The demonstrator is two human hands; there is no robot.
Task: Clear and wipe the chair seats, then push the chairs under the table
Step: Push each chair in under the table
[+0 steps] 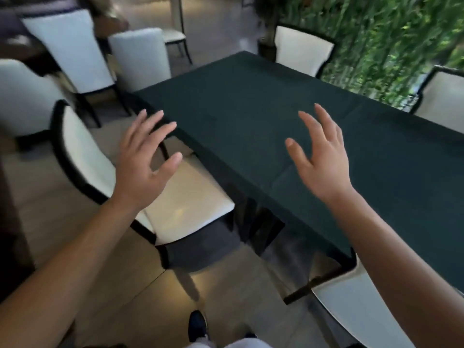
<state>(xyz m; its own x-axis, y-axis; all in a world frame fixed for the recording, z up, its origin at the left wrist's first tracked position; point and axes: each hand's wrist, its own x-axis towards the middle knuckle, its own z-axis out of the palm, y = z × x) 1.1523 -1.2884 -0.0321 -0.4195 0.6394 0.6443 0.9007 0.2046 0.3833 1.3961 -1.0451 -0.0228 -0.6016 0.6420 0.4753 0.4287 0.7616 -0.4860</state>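
2 hands, left hand (140,169) and right hand (324,162), fingers spread, apparently grasping nothing, above table (251,109) and chair (190,204).

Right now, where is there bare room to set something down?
The green tablecloth is bare from its near corner to the far chair. The pulled-out chair seat under the left hand is also bare. Chairs crowd the far left.
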